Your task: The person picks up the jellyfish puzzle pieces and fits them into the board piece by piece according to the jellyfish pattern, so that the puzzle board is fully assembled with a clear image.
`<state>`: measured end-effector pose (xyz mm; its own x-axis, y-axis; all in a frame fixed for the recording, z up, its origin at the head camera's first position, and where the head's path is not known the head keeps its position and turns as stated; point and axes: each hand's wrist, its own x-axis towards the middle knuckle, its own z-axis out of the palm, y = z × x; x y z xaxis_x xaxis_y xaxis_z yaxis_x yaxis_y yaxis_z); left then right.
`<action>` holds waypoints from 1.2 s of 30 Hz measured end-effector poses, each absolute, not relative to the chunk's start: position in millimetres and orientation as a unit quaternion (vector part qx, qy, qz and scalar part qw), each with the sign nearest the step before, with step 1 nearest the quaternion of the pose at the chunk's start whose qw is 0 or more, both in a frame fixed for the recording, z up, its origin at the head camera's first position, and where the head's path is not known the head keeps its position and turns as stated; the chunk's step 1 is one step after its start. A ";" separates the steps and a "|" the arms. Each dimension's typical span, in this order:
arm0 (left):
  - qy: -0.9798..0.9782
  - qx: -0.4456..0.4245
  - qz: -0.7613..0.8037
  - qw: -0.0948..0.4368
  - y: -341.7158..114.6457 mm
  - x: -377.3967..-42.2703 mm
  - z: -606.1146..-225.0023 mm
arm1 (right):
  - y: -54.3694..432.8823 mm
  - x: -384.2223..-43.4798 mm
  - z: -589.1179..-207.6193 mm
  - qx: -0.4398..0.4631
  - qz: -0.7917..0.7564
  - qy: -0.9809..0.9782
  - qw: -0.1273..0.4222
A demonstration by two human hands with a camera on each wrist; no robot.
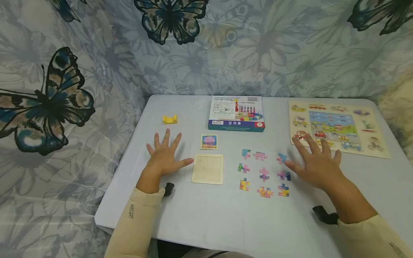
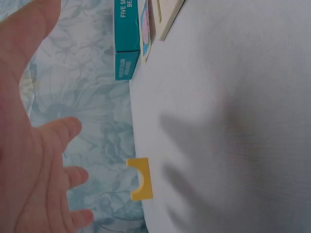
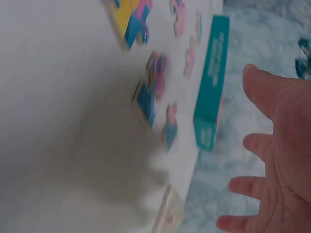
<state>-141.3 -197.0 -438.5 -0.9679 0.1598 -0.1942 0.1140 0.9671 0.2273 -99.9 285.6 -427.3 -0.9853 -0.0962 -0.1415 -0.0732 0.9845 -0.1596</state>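
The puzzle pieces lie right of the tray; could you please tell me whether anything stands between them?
Nothing visible does: only bare table lies between the pieces and the tray; the left hand is left of the tray.

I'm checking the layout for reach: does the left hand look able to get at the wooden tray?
Likely yes: the left hand holds nothing, its fingers spread and thumb pointing toward the nearby wooden tray, with nothing visible standing between them.

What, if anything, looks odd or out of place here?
Nothing looks spilled or damaged. The picture board at the right sits slightly askew to the back edge of the table, and the yellow block lies alone, away from the neatly spaced puzzle pieces.
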 end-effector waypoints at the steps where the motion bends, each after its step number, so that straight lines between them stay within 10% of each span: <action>1: 0.986 0.071 0.109 0.106 -197.2 -140.5 -438.2 | 278.3 -103.5 -427.9 -0.057 -0.075 0.992 0.083; 15: 0.962 0.172 0.138 0.161 -172.0 -116.0 -462.2 | 178.1 -159.8 -457.4 -0.173 -0.099 0.974 0.105; 36: 0.966 0.192 0.133 0.107 -163.6 -102.5 -466.1 | 77.1 -178.4 -433.6 -0.179 -0.294 0.905 0.249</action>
<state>-102.5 -163.6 -466.1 -0.9031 0.4004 -0.1553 0.3434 0.8904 0.2987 -178.4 77.1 -433.6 -0.8120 -0.4704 -0.3456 -0.1773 0.7629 -0.6218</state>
